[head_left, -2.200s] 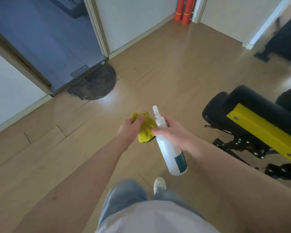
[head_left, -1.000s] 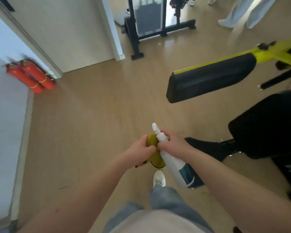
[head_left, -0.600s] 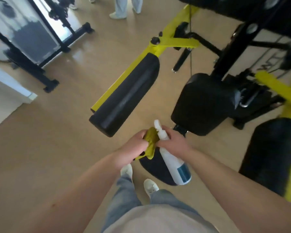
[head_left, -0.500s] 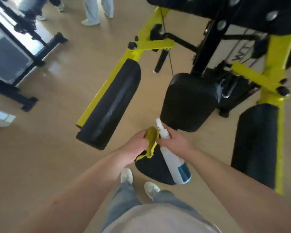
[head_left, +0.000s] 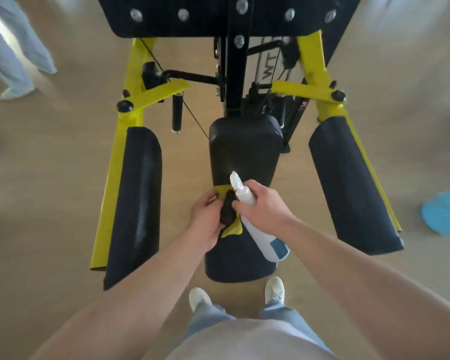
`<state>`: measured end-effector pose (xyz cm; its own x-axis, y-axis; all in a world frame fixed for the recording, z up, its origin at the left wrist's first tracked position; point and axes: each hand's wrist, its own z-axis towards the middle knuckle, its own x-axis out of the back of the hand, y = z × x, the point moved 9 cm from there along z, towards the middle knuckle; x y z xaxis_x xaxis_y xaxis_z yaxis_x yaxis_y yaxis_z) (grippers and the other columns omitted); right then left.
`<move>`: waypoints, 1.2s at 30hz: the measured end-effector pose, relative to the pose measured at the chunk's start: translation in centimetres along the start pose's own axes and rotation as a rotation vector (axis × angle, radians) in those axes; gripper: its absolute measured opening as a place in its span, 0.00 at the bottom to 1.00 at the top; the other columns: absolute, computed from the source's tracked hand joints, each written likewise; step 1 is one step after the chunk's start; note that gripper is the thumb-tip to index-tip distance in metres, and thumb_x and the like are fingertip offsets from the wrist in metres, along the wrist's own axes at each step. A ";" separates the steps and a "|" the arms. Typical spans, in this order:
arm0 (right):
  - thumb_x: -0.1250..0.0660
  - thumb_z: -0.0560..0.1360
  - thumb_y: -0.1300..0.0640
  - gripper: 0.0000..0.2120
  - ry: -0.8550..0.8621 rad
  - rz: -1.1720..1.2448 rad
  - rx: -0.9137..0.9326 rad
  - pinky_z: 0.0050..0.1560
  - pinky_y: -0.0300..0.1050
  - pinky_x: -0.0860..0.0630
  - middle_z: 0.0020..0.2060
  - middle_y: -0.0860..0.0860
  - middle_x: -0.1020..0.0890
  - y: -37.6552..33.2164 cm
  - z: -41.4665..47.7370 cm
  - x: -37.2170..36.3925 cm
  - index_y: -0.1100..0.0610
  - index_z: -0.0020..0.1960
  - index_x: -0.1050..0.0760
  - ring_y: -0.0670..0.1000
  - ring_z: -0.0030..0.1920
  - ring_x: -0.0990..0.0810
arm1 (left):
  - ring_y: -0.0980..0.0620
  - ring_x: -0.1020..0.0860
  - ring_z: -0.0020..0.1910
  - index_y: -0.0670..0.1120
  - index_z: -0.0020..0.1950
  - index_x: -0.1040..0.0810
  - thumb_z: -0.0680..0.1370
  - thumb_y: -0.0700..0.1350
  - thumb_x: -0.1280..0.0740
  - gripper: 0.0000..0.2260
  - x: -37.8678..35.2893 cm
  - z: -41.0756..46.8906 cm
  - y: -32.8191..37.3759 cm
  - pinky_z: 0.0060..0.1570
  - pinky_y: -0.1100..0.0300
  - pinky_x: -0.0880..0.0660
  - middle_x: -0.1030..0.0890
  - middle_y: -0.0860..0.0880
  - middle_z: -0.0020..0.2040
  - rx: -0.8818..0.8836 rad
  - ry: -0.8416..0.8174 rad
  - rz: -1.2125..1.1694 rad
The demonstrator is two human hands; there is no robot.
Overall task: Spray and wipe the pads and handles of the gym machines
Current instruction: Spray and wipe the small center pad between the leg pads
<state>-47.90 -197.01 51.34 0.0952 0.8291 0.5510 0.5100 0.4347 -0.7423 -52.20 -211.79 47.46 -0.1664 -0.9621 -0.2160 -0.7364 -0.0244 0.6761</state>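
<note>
A yellow-and-black gym machine stands right in front of me. Its black seat pad (head_left: 244, 149) runs down the middle, with a long black arm pad on the left (head_left: 137, 198) and another on the right (head_left: 348, 183). A black back pad (head_left: 192, 16) with bolts fills the top. My left hand (head_left: 205, 219) grips a yellow cloth (head_left: 231, 228) over the seat pad. My right hand (head_left: 263, 206) holds a white spray bottle (head_left: 260, 229) with a blue label, its nozzle pointing up and away over the seat. The two hands touch above the seat.
A short black handle (head_left: 176, 114) hangs left of the seat's top. Yellow frame bars (head_left: 109, 183) flank the arm pads. A person's legs in light trousers (head_left: 13, 55) stand on the wooden floor at upper left. A blue object (head_left: 444, 213) lies at the right edge.
My view has swung from the doorway and fire extinguishers round to the machine, which is now centred and square before me. Both hands keep the cloth and bottle together, now above the seat pad.
</note>
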 end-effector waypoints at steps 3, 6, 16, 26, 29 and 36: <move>0.29 0.78 0.46 0.13 0.010 -0.002 -0.007 0.38 0.43 0.24 0.43 0.44 0.21 0.3 -0.3 0.3 0.44 0.61 0.26 0.47 0.41 0.22 | 0.43 0.15 0.51 0.53 0.67 0.24 0.83 0.35 0.38 0.17 0.3 -0.6 0.6 0.53 0.48 0.18 0.15 0.43 0.54 -0.026 0.017 -0.025; 0.30 0.80 0.44 0.27 0.028 0.065 -0.037 0.37 0.38 0.28 0.49 0.42 0.22 1.3 -0.5 1.4 0.40 0.76 0.35 0.45 0.44 0.22 | 0.42 0.15 0.50 0.50 0.68 0.23 0.83 0.35 0.37 0.17 0.4 -1.1 1.0 0.59 0.44 0.20 0.15 0.41 0.55 -0.048 0.049 -0.089; 0.29 0.78 0.41 0.19 -0.076 0.007 -0.036 0.38 0.41 0.28 0.46 0.41 0.23 2.1 0.9 2.1 0.37 0.63 0.35 0.46 0.45 0.21 | 0.45 0.14 0.51 0.57 0.71 0.24 0.85 0.42 0.38 0.17 -0.4 -1.9 1.9 0.51 0.48 0.17 0.13 0.52 0.52 -0.186 0.063 -0.235; 0.30 0.80 0.44 0.22 -0.191 -0.071 -0.068 0.36 0.40 0.30 0.46 0.45 0.22 2.8 2.0 -1.0 0.47 0.71 0.30 0.44 0.43 0.23 | 0.40 0.20 0.63 0.61 0.74 0.28 0.85 0.40 0.40 0.21 0.3 -1.6 1.2 0.65 0.40 0.24 0.22 0.46 0.68 -0.121 0.074 -0.264; 0.32 0.81 0.44 0.18 -0.117 -0.038 -0.190 0.37 0.43 0.28 0.47 0.49 0.22 5.2 2.0 0.4 0.51 0.67 0.29 0.48 0.44 0.21 | 0.42 0.21 0.62 0.60 0.76 0.30 0.86 0.39 0.41 0.22 0.2 -0.9 1.0 0.65 0.45 0.23 0.25 0.46 0.71 -0.108 0.111 -0.256; 0.29 0.78 0.44 0.23 -0.201 -0.207 -0.168 0.48 0.47 0.28 0.55 0.49 0.21 5.8 2.2 0.0 0.49 0.70 0.27 0.53 0.52 0.22 | 0.38 0.19 0.59 0.63 0.71 0.27 0.86 0.38 0.42 0.21 -0.9 0.4 0.0 0.60 0.39 0.21 0.21 0.41 0.64 -0.083 0.143 -0.312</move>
<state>-46.79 -193.73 46.15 -0.1873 0.7895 0.5845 0.6362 0.5508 -0.5402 -52.31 -210.84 47.40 0.1563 -0.9331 -0.3240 -0.6804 -0.3395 0.6495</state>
